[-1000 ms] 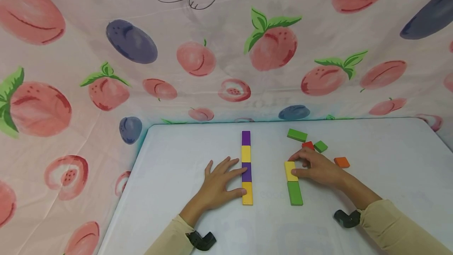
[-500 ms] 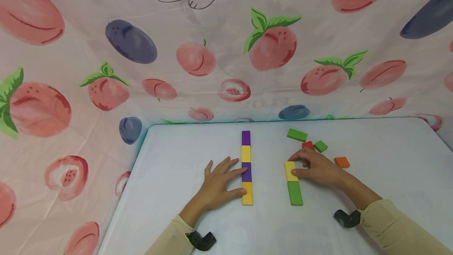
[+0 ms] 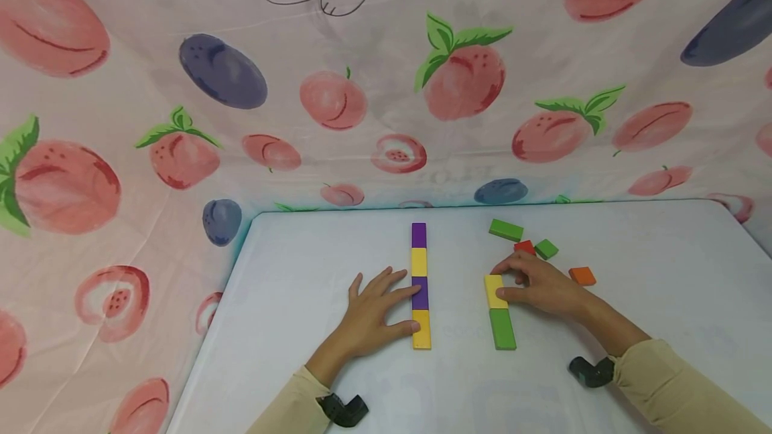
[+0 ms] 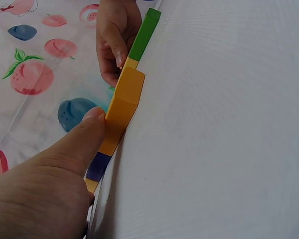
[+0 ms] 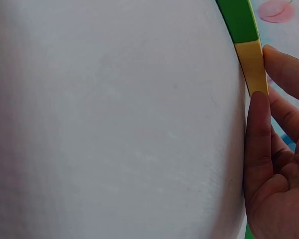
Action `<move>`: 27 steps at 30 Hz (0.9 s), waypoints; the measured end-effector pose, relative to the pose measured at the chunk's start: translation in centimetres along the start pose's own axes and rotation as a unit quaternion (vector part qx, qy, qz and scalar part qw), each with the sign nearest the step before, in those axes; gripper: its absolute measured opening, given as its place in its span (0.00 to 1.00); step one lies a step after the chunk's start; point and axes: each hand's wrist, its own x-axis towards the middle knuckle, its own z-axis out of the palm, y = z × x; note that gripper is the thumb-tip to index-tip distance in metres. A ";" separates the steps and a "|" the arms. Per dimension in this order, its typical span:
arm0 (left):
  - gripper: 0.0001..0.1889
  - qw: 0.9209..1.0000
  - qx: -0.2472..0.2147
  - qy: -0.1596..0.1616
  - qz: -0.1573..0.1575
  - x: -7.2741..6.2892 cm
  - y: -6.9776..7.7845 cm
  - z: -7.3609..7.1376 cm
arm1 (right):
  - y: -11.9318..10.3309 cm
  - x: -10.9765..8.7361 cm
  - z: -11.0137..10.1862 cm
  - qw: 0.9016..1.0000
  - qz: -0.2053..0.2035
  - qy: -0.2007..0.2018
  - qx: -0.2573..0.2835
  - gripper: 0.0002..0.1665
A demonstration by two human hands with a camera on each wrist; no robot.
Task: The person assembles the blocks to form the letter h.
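Observation:
In the head view, a straight row of purple and yellow blocks (image 3: 419,262) runs away from the person. My left hand (image 3: 374,317) lies beside it with fingers spread; the index fingertip touches a purple block (image 3: 420,300) and the thumb touches the nearest, orange-yellow block (image 3: 424,337). My right hand (image 3: 545,284) holds a yellow block (image 3: 492,283) between the index finger at its far end and the thumb at its right side. That block meets the far end of a green block (image 3: 503,330). The right wrist view shows the yellow block (image 5: 251,62) against the green one.
Beyond the right hand lie a long green block (image 3: 506,230), a partly hidden red block (image 3: 525,246) and a small green block (image 3: 546,249). An orange block (image 3: 582,276) is farther right. A fruit-print cloth (image 3: 362,173) hangs behind the white table (image 3: 301,240).

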 end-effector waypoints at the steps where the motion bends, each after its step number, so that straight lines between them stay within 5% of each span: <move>1: 0.34 1.000 -0.001 0.001 0.000 0.0 0.0 0.0 | 0.0 0.0 0.0 1.000 -0.001 -0.001 0.000 0.25; 27: 0.33 1.000 -0.001 0.018 0.017 -0.1 0.2 -0.1 | 0.1 -0.1 -0.1 1.000 0.004 -0.001 -0.004 0.24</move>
